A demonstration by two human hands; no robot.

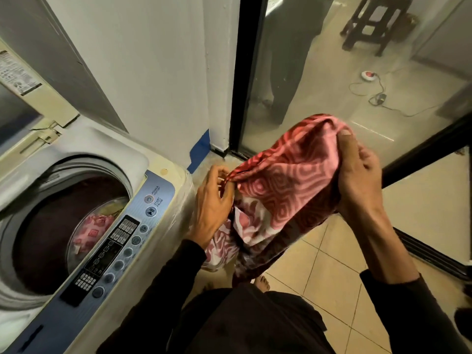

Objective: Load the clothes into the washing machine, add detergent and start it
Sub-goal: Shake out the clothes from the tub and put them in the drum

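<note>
Pink patterned cloth (283,185) gripped by both hands, beside open washer (163,175)

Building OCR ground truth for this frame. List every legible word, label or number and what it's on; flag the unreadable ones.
"POWER": beside the power button on the washing machine control panel; smaller line under it is blurred.
"START PAUSE": beside the start/pause button.
Lower button captions and indicator grids: too small to read.
Sticker on the raised lid: print too small and blurred.
Patterned cloth: no text.

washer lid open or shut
Open: the lid stands raised behind the drum, where clothes show.
</note>
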